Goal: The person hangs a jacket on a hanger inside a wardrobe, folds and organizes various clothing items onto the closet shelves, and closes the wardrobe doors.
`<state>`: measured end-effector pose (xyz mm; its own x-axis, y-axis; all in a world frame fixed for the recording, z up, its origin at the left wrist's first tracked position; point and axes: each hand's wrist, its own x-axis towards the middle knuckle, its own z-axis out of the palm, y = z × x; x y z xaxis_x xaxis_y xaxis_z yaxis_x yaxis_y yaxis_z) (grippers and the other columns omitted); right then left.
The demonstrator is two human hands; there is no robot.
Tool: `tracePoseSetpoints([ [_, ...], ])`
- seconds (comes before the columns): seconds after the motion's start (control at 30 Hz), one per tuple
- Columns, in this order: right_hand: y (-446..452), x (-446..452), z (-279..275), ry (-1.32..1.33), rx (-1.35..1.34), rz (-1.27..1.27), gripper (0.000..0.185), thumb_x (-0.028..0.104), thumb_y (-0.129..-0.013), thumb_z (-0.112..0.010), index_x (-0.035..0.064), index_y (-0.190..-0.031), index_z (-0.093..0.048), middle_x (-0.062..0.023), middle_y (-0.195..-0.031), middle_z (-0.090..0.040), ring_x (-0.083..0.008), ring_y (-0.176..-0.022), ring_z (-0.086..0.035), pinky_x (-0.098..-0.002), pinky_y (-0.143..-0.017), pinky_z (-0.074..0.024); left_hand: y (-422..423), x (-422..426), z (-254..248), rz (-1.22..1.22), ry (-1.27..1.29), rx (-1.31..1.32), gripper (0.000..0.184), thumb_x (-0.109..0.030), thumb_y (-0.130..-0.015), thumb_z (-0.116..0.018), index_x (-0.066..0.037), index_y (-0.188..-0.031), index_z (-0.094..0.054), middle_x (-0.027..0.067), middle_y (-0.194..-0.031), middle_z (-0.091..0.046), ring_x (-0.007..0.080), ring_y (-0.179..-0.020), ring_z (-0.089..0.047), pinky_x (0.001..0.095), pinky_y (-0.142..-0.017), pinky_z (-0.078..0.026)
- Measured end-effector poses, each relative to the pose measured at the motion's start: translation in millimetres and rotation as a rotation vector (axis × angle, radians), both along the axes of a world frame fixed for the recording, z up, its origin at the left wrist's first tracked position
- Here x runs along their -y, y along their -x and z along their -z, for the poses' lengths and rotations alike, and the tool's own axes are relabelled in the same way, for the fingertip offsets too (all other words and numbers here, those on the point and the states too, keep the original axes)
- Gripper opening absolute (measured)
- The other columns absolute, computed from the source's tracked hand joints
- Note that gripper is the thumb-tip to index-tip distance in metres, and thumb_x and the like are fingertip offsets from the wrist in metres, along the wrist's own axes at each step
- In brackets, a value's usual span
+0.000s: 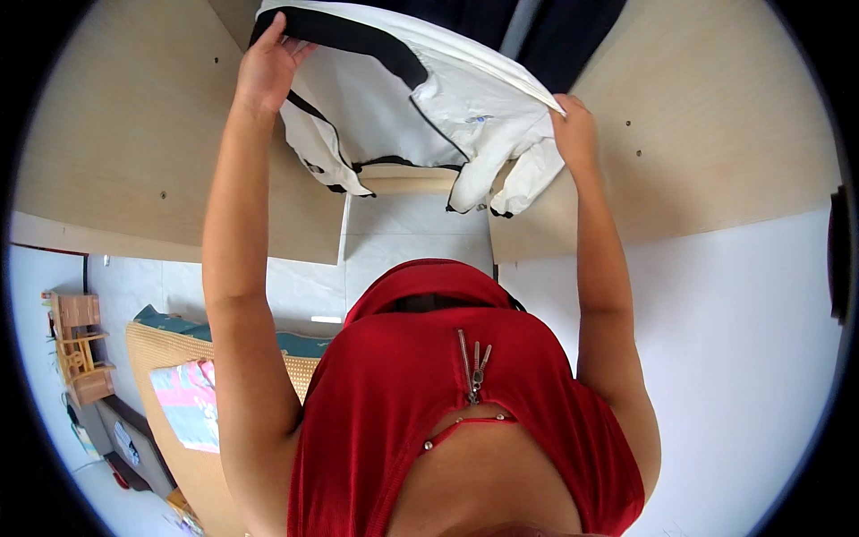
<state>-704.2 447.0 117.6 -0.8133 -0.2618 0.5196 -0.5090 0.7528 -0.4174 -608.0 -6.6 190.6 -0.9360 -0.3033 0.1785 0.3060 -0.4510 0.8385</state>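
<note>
A white jacket (510, 116) with black trim hangs spread between my hands at the top of the view. My left hand (271, 70) grips it at the black collar band (344, 33), thumb over the front of the band. At the other end my right hand (574, 132) is closed on the white edge of the cloth. Both sleeves dangle down, their dark cuffs lowest. The inside of the jacket faces me on the left, and a small blue mark (481, 119) shows on its right part.
Pale wooden panels (716, 107) stand on both sides, like a wardrobe's. Dark clothes (573, 36) hang behind the jacket. Grey floor tiles (403, 237) lie below. At lower left are a bed with a woven mat (170, 345), a folded pink and blue cloth (190, 407) and wooden furniture (80, 349).
</note>
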Motion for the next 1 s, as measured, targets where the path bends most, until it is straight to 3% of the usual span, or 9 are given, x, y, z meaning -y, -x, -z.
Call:
tracePoseSetpoints([
  [0.27,-3.0,26.2,15.5,0.243,0.064,0.042,0.022,0.014,-0.091,-0.050,0.0011,-0.103,-0.062,-0.0237,-0.091,-0.064,-0.0378,-0.085,-0.063,-0.0403,-0.074,-0.0477,-39.0,43.5,40.3,-0.342,0.683,0.428,0.079,-0.056,-0.069,-0.078,0.014,-0.104,-0.063,0.0133,-0.103,-0.065,0.0237,-0.095,-0.060,0.0335,-0.090,-0.044],
  [0.4,6.0,40.0,30.9,0.336,-0.032,0.058,0.023,0.014,-0.092,-0.048,0.0016,-0.104,-0.063,-0.0211,-0.091,-0.065,-0.0331,-0.084,-0.064,-0.0371,-0.076,-0.0477,-41.2,83.1,74.1,-0.412,1.059,0.609,0.068,-0.059,-0.069,-0.076,0.006,-0.088,-0.068,0.0133,-0.081,-0.066,0.0208,-0.079,-0.062,0.0295,-0.074,-0.046],
  [0.53,18.6,40.2,50.3,0.427,-0.110,0.103,0.024,0.012,-0.090,-0.050,0.0008,-0.107,-0.064,-0.0165,-0.094,-0.067,-0.0244,-0.089,-0.064,-0.0326,-0.081,-0.0469,-32.7,144.8,136.4,-0.693,1.847,-0.099,0.043,-0.029,-0.078,-0.071,-0.004,-0.113,-0.064,0.0131,-0.106,-0.067,0.0290,-0.099,-0.062,0.0384,-0.090,-0.047],
  [0.57,22.3,41.8,56.7,0.528,-0.057,0.085,0.024,0.011,-0.090,-0.050,-0.0007,-0.107,-0.064,-0.0132,-0.095,-0.068,-0.0203,-0.090,-0.063,-0.0310,-0.082,-0.0465,-33.8,157.0,148.2,-0.591,1.599,0.105,0.047,-0.027,-0.075,-0.073,-0.006,-0.116,-0.063,0.0147,-0.116,-0.064,0.0322,-0.111,-0.057,0.0420,-0.095,-0.044],
  [0.67,22.9,46.4,59.7,0.586,-0.073,0.078,0.025,0.011,-0.091,-0.049,-0.0013,-0.107,-0.064,-0.0109,-0.096,-0.068,-0.0190,-0.091,-0.062,-0.0300,-0.083,-0.0461,-40.0,156.4,156.1,-0.739,1.583,-0.104,0.025,-0.015,-0.086,-0.062,-0.003,-0.108,-0.066,0.0153,-0.111,-0.066,0.0330,-0.108,-0.060,0.0407,-0.093,-0.046],
  [0.77,19.6,50.4,58.5,0.642,0.017,0.108,0.026,0.010,-0.091,-0.047,-0.0019,-0.108,-0.063,-0.0104,-0.103,-0.066,-0.0187,-0.096,-0.060,-0.0299,-0.087,-0.0448,-37.0,178.1,167.9,-0.782,1.746,-0.088,0.032,-0.025,-0.095,-0.052,-0.003,-0.116,-0.062,0.0162,-0.118,-0.063,0.0308,-0.114,-0.057,0.0400,-0.098,-0.043],
  [0.83,6.1,64.5,47.2,0.635,-0.072,0.030,0.027,0.009,-0.092,-0.045,-0.0025,-0.110,-0.062,-0.0108,-0.107,-0.064,-0.0183,-0.099,-0.059,-0.0299,-0.089,-0.0439,-35.5,181.6,161.1,-0.825,1.377,-0.002,0.036,-0.028,-0.097,-0.049,-0.004,-0.123,-0.057,0.0144,-0.124,-0.060,0.0290,-0.117,-0.055,0.0391,-0.100,-0.042],
  [0.93,-35.5,92.1,15.7,0.732,-0.004,-0.173,0.029,0.013,-0.095,-0.046,-0.0012,-0.117,-0.057,-0.0083,-0.113,-0.061,-0.0166,-0.106,-0.056,-0.0308,-0.093,-0.0437,-37.2,149.7,149.6,-0.668,0.140,0.175,0.042,-0.029,-0.098,-0.047,-0.006,-0.134,-0.047,0.0106,-0.133,-0.053,0.0263,-0.120,-0.052,0.0377,-0.104,-0.040],
  [1.0,-59.5,102.3,15.6,0.820,0.237,-0.318,0.031,0.017,-0.097,-0.046,-0.0010,-0.120,-0.055,-0.0075,-0.115,-0.059,-0.0164,-0.108,-0.055,-0.0315,-0.095,-0.0439,-39.2,153.1,145.9,-0.447,-0.180,-0.008,0.041,-0.028,-0.099,-0.045,-0.005,-0.133,-0.046,0.0120,-0.132,-0.054,0.0268,-0.120,-0.053,0.0391,-0.104,-0.041],
])
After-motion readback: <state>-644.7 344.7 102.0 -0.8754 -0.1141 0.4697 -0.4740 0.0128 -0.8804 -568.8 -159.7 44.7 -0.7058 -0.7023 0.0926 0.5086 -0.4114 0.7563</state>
